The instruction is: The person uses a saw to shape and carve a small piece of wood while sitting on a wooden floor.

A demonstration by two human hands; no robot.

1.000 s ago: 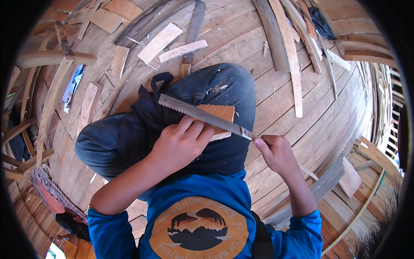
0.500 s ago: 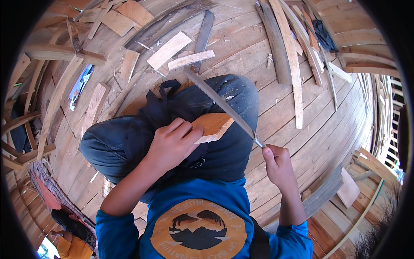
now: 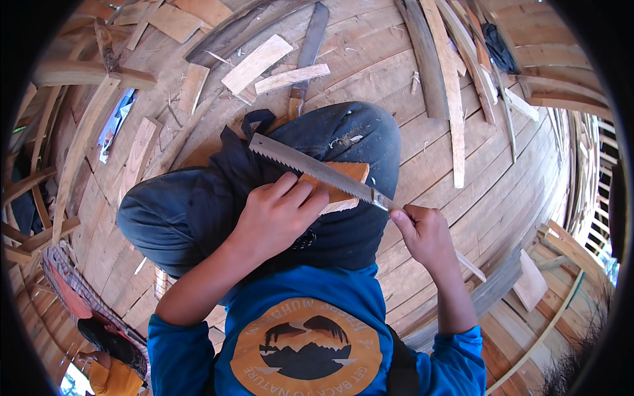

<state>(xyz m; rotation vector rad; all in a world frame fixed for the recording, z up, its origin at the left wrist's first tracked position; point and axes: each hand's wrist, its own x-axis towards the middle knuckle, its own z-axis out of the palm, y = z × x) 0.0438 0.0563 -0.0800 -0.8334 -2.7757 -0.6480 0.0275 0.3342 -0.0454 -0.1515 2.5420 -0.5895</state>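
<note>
My right hand grips the handle of a hand saw, its toothed blade slanting up and left above my lap. Beneath the blade is a small wooden block with a rough, pale cut edge. My left hand holds this block from its left side, fingers bent over it near the saw teeth. Part of the block is hidden by the blade and my fingers. Whether the teeth touch the wood I cannot tell. My crossed legs lie under both hands.
A machete lies beyond my knees, partly under a pale offcut. Another offcut sits beside it. Long boards lie at the far right. Curved timbers stand at the left. A person in yellow is at lower left.
The saw has shifted down and left, and its blade has turned to show its broad side and teeth. My left hand and the block have moved slightly right.
</note>
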